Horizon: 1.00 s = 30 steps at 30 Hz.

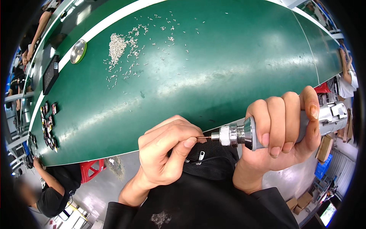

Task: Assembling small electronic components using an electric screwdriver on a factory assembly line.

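Held nearly level in front of my torso is a grey and silver electric screwdriver, its nose pointing left. My right hand wraps its fingers around the grey body. A thin copper-coloured bit sticks out of the knurled silver collar. My left hand pinches the bit's outer end between thumb and forefinger, which hide its tip. Both hands are over the near edge of the green tabletop, close to my dark clothing.
A heap of tiny silvery pieces spreads loosely across the far tabletop. Toward the left are a round green-rimmed dish, a black tray-like box and several small dark packets. A red stool and a seated person are at lower left.
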### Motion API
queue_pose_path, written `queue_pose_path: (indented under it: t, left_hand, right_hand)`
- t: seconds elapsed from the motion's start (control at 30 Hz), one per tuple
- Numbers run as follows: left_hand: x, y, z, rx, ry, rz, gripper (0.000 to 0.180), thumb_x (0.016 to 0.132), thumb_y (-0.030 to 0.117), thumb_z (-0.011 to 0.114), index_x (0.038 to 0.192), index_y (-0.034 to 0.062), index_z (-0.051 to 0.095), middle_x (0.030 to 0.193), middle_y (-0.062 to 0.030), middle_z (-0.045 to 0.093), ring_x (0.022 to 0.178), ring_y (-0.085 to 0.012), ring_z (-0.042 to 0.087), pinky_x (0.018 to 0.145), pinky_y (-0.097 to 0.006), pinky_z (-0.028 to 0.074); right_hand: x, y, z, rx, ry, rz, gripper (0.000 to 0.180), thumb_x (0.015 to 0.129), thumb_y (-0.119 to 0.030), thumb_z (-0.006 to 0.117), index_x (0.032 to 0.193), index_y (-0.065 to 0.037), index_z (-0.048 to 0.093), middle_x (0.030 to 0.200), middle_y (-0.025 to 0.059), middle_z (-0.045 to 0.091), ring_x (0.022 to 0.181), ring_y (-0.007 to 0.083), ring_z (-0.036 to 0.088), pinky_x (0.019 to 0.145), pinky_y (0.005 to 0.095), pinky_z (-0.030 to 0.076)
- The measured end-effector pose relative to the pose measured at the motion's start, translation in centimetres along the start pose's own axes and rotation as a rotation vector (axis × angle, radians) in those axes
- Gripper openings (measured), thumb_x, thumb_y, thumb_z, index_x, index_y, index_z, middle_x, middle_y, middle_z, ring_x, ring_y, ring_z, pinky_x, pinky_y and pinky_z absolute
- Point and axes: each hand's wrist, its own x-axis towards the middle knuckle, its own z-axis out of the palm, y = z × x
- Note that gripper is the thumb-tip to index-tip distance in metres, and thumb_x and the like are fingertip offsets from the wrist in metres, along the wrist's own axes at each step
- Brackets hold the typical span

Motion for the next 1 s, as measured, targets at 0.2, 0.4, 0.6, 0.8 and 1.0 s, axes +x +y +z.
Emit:
queue_pose_path:
  t: [0.2, 0.4, 0.6, 0.8, 1.0]
  left_hand:
    - [0.4, -0.8, 0.3, 0.194, -0.051, 0.154, 0.004, 0.078, -0.009, 0.061, 0.078, -0.0051, 0.060, 0.069, -0.0123, 0.062, 0.058, -0.0226, 0.057, 0.054, -0.030, 0.046]
    - [1.1, -0.9, 0.7, 0.060, -0.100, 0.043, 0.004, 0.082, -0.004, 0.059, 0.083, -0.0072, 0.062, 0.067, -0.0117, 0.060, 0.058, -0.0216, 0.057, 0.055, -0.030, 0.047]
    - [3.4, 0.7, -1.9, 0.242, 0.079, -0.155, 0.053, 0.101, 0.036, 0.032, 0.107, -0.0082, 0.059, 0.067, -0.0107, 0.061, 0.060, -0.0135, 0.054, 0.055, -0.025, 0.041]
    - [11.2, 0.4, -4.7, 0.535, 0.036, -0.100, 0.033, 0.099, 0.019, 0.041, 0.100, -0.0054, 0.063, 0.069, -0.0086, 0.062, 0.063, -0.0104, 0.054, 0.056, -0.023, 0.040]
    - [25.2, -5.2, -3.3, 0.796, -0.035, 0.018, 0.021, 0.088, 0.008, 0.055, 0.106, -0.0034, 0.059, 0.080, -0.0099, 0.062, 0.071, -0.0178, 0.058, 0.069, -0.031, 0.047]
  right_hand:
    - [0.0, -0.5, -0.8, -0.050, -0.016, 0.041, 0.013, 0.090, -0.014, 0.057, 0.096, -0.006, 0.049, 0.053, -0.0017, 0.042, 0.045, 0.0111, 0.044, 0.053, 0.0280, 0.039]
    - [0.5, -0.4, -2.2, 0.059, 0.007, 0.024, 0.011, 0.091, -0.013, 0.054, 0.097, -0.004, 0.050, 0.053, -0.0018, 0.040, 0.045, 0.0095, 0.042, 0.054, 0.0277, 0.038]
    - [1.3, -0.8, -3.7, 0.041, 0.078, -0.057, 0.011, 0.093, -0.017, 0.049, 0.095, -0.006, 0.051, 0.052, -0.0025, 0.038, 0.043, 0.0089, 0.039, 0.052, 0.0267, 0.037]
    - [1.4, 0.5, -6.0, 0.073, 0.265, -0.033, 0.013, 0.094, -0.020, 0.045, 0.091, -0.009, 0.049, 0.052, -0.0007, 0.037, 0.042, 0.0114, 0.038, 0.051, 0.0295, 0.037]
    - [0.9, 0.2, -7.0, 0.135, 0.309, -0.017, 0.010, 0.093, -0.018, 0.047, 0.091, -0.009, 0.048, 0.052, 0.0001, 0.039, 0.044, 0.0120, 0.040, 0.053, 0.0305, 0.037]
